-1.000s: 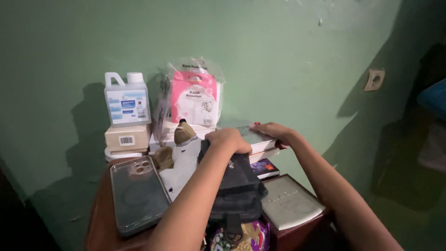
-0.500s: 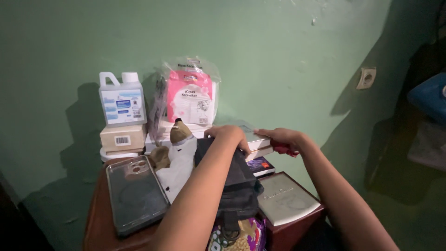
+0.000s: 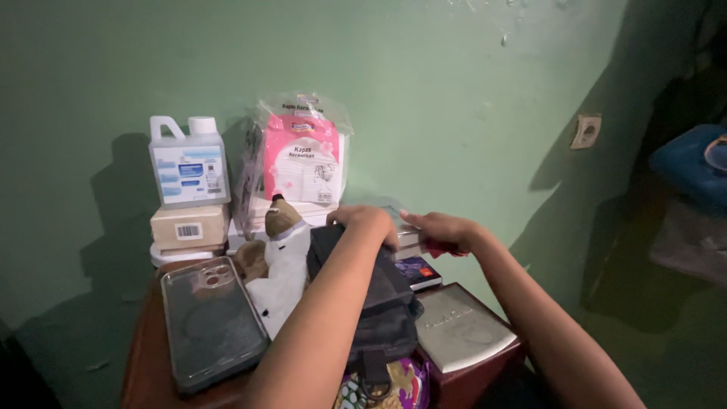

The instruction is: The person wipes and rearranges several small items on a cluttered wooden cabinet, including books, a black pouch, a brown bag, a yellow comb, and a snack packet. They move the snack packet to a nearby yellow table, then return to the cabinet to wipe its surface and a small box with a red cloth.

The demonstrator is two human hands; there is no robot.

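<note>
My left hand (image 3: 366, 223) is curled over the top edge of a black fabric bag (image 3: 382, 299) that stands in the middle of a small wooden table (image 3: 144, 356). My right hand (image 3: 441, 230) grips the near end of a grey book (image 3: 405, 235) on a low stack just behind the bag. The two hands almost touch. Something red (image 3: 438, 250) shows under my right hand. A dark book (image 3: 418, 271) lies below that stack.
A white plastic jug (image 3: 189, 161) stands on a cardboard box (image 3: 189, 226) at the back left, beside a pink-and-white packet in clear plastic (image 3: 303, 155). A clear phone case (image 3: 210, 322), a plush toy (image 3: 284, 246) and a grey box (image 3: 458, 327) crowd the table. The green wall carries a socket (image 3: 585, 130).
My right hand has slid left along the grey book toward my left hand, and the red thing now shows under it. My left hand stays on the bag. The view has shifted slightly right.
</note>
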